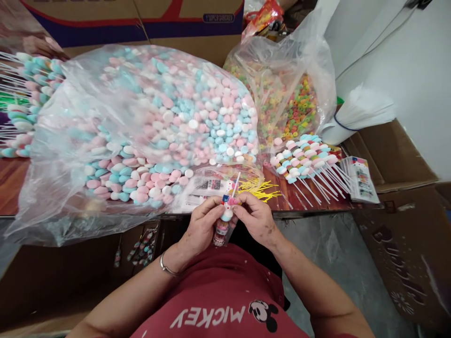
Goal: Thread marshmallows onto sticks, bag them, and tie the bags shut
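Both my hands meet just below the table edge. My left hand (pixel 200 228) and my right hand (pixel 256 217) pinch the top of a small clear packet holding a candy skewer (pixel 225 220), whose white stick pokes up between my fingers. The packet's lower end hangs down between my wrists. A pile of yellow twist ties (pixel 261 189) lies on the table just beyond my right hand. Finished candy skewers (pixel 306 159) with white sticks lie to the right of that.
A large clear bag of pink, blue and white candies (pixel 151 122) covers most of the wooden table (pixel 10 183). A smaller bag of multicoloured ring candies (pixel 292 103) stands behind it. Printed packets (pixel 360 179), cardboard boxes (pixel 398 159) and more skewers (pixel 24 89) sit around.
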{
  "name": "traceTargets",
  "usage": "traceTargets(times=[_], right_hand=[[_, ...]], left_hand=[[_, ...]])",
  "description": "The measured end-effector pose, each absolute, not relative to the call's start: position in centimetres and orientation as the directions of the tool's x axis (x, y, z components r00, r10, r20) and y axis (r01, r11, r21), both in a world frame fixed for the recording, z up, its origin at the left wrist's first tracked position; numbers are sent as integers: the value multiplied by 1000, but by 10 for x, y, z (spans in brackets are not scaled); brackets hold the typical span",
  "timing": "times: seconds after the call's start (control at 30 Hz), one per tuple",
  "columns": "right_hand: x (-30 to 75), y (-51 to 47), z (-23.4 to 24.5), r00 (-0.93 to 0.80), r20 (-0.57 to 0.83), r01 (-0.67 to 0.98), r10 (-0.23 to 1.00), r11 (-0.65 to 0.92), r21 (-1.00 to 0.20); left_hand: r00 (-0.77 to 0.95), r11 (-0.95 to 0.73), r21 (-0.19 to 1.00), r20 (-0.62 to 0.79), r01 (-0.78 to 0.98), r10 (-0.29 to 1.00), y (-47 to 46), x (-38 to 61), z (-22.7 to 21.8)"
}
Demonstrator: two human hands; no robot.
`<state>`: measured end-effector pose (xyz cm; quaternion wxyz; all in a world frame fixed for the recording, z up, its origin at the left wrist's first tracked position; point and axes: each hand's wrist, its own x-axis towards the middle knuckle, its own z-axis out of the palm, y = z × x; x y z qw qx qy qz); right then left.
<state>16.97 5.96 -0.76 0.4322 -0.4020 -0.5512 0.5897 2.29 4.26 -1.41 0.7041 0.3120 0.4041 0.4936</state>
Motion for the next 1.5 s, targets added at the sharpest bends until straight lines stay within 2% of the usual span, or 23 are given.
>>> traceTargets(times=[0.1,0.2,0.23,0.3,0.4,0.53,0.7,0.8,0.9,0.97,1.03,1.1,1.13,1.27,1.4,1.5], right_hand=[[174,60,-11,-360,38,-145,932,-16,-989],[182,63,-10,-519,73,-155,852,-10,-988],[185,65,-9,-574,104,-123,812,39,-992],[191,68,-6,-637,203,-16,743,250,-968],[197,70,-3,-630,384,134,675,581,-803],[199,60,-3,-578,519,213,630,730,-649],[194,43,-6,-515,569,278,642,752,-597],[189,32,-11,-439,536,349,721,687,-638],[189,21,-16,-317,483,485,816,577,-657],[192,14,-15,-293,549,601,783,597,-531],[198,9,-11,-420,612,658,671,689,-304],[203,7,-6,-592,570,627,570,770,-120],[205,7,-4,-652,527,603,546,794,-76],[208,9,1,-752,429,539,501,842,-37],[207,7,3,-758,457,519,465,855,-9],[206,5,3,-743,467,541,479,841,-3]], left_hand=[[262,369,807,-274,-461,926,47,16,-10],[433,501,758,-319,-418,843,53,7,-6],[497,560,735,-348,-382,795,55,5,-6],[603,656,692,-394,-301,693,59,3,-5],[699,711,660,-389,-243,600,61,2,-6],[778,740,645,-360,-191,515,59,-1,-7],[792,704,710,-423,-11,439,55,-6,-2],[767,663,749,-430,7,477,51,-4,0],[684,683,730,-479,-38,550,46,0,-1],[626,702,710,-523,-55,579,43,3,-2],[604,708,705,-549,-38,578,40,5,-2],[617,696,718,-552,11,561,39,8,-1],[628,690,723,-556,40,545,38,9,0],[672,715,688,-588,123,450,38,13,0],[715,724,672,-581,153,389,40,12,-4],[719,648,725,-578,235,386,42,11,-1]])
